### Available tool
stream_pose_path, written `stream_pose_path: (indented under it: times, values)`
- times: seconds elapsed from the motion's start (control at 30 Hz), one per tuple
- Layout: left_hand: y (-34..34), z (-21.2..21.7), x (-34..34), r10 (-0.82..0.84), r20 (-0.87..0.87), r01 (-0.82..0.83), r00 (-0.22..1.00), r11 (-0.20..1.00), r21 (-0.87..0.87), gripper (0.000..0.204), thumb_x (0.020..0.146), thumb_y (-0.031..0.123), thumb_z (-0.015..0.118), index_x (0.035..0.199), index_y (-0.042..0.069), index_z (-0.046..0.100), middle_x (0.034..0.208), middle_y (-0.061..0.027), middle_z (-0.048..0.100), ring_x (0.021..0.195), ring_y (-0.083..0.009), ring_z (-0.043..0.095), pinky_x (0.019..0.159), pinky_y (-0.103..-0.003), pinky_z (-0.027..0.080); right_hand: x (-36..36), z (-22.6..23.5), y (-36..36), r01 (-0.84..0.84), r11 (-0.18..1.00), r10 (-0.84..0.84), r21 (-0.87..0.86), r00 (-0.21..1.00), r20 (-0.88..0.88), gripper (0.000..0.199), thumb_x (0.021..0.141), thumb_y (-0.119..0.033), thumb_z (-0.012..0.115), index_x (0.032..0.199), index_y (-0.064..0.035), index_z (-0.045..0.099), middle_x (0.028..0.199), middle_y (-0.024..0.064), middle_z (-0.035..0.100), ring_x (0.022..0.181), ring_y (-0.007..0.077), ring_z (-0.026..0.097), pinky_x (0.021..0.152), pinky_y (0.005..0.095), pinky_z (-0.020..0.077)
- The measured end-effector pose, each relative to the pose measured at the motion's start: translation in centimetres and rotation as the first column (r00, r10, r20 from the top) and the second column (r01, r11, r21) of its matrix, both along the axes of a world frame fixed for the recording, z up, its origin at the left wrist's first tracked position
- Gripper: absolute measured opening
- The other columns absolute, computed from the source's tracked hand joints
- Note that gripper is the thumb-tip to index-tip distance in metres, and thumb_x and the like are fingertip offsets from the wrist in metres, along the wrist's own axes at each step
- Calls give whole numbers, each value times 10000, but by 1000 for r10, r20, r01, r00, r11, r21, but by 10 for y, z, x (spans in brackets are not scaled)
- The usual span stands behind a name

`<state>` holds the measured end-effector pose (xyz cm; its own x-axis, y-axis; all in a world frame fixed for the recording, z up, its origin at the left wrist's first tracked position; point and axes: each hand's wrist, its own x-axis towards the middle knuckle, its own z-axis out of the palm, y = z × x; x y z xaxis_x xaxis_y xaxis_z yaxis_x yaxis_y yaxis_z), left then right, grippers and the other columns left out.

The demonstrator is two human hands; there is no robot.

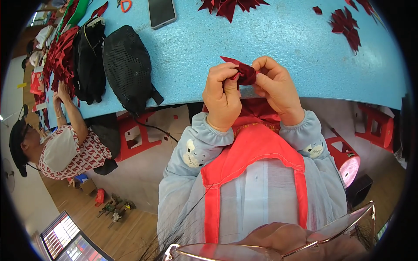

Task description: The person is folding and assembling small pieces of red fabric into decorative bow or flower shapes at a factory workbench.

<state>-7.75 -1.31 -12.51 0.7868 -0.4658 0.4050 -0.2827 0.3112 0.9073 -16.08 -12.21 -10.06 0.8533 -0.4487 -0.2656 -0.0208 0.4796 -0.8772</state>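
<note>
Both my hands hold a dark red velvet ribbon point(247, 75), folded into a small bunched loop with one pointed end sticking out to the upper left. My left hand point(223, 95) pinches its left side, with the fingers curled over the top. On the other side my right hand point(278, 87) grips the ribbon between thumb and fingers. The ribbon is held just above the near edge of the blue table point(187, 65). Fingers cover part of the folds.
Left on the table lie a black mesh bag point(127, 65), another black bag point(89, 61) and a heap of red ribbon point(61, 54), where another person point(74, 143) works. A phone point(162, 13) and red ribbon bows point(346, 28) lie farther off. Red stools point(136, 137) stand below.
</note>
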Motion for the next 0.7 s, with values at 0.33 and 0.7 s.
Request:
stream_pose_path:
  times: [0.33,0.7]
  values:
    - [4,1,6,-86,-452,79,888,996,-35,40,919,39,470,958,44,471,777,-34,555,529,-41,434,445,-183,351,2,1,1,-10,989,25,147,995,-97,75,811,-97,615,849,-38,588,782,-34,516,584,29,382,487,174,306]
    - [5,-1,8,-154,-530,79,834,984,-161,48,920,40,471,967,45,464,768,-33,552,523,-48,426,443,-184,348,4,3,6,-63,974,76,218,996,-54,112,827,-88,596,928,-38,597,823,-40,529,598,26,373,502,163,284]
